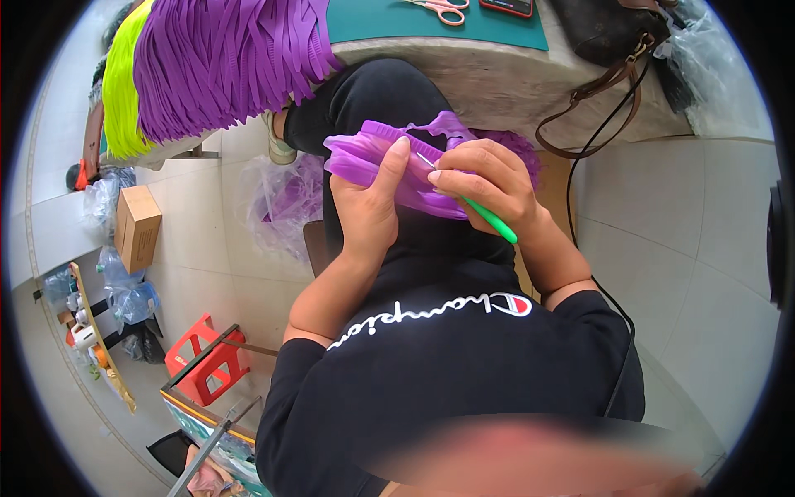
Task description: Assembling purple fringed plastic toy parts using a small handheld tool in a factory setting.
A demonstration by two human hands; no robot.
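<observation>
I see a pale tiled floor (pixel 696 248) under even daylight. A stone-topped bench (pixel 489 79) carries a green cutting mat (pixel 431 21) and a brown handbag (pixel 604 29). At left I note a cardboard box (pixel 137 228), a red plastic stool (pixel 207 356) and clear plastic bags (pixel 124 290).

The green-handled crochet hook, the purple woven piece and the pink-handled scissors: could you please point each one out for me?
Green-handled crochet hook (pixel 490 222), head view, on its green handle below the right hand.
Purple woven piece (pixel 352 157), head view, on its left part.
Pink-handled scissors (pixel 447 10), head view, on a handle loop.
</observation>
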